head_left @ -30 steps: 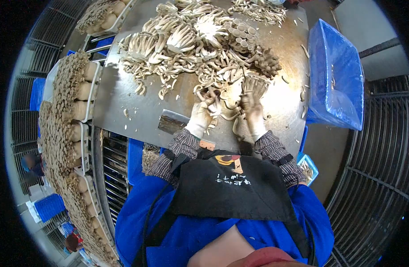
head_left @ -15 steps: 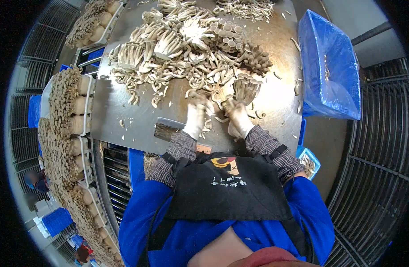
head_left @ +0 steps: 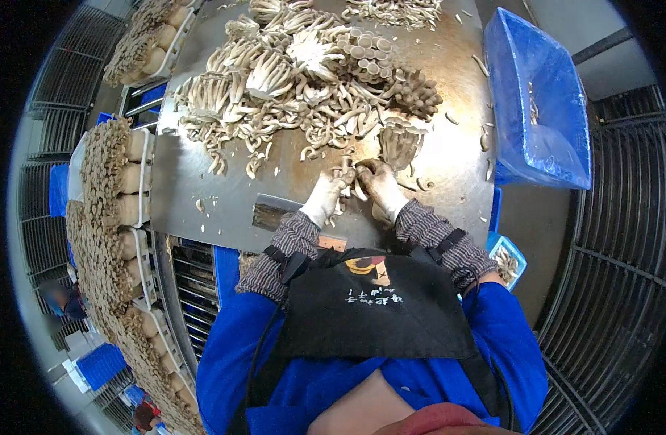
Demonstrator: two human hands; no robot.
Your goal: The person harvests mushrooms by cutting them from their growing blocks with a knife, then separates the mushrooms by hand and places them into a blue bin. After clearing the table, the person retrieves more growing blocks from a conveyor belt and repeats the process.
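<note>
Our gloved left hand (head_left: 327, 190) and right hand (head_left: 379, 181) meet, pinching a small mushroom clump (head_left: 350, 174) above the table (head_left: 202, 159), near the big pile (head_left: 311, 72). Brittle stems may snap if we squeeze harder.

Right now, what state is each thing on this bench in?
Left hand: gloved, closed on mushroom stems.
Right hand: gloved, closed on the same mushroom stems.
Mushroom pile: loose, spread on the metal table.
Blue bin: open, plastic-lined, nearly empty.
</note>
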